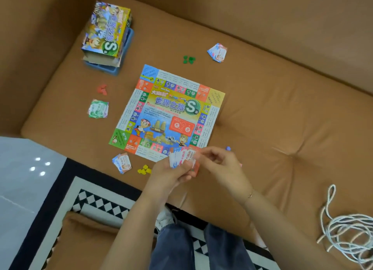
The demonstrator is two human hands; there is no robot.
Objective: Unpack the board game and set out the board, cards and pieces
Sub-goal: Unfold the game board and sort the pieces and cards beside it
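A square, brightly printed game board (167, 112) lies flat on a tan leather sofa seat (272, 118). At its near edge, the left hand (171, 173) curls its grip around a small fan of cards (181, 156), while the right hand (222, 168) pinches the top card with thumb and fingertips. Small card stacks sit around the board: one beyond its far right corner (217, 52), one to the left (98, 108), one by the near left corner (121, 163). Green pieces (189, 59), red pieces (102, 89) and yellow pieces (144, 169) lie beside those stacks. The game box (107, 30) rests on a blue tray (113, 67) at far left. A coiled white rope (349, 231) lies at right.
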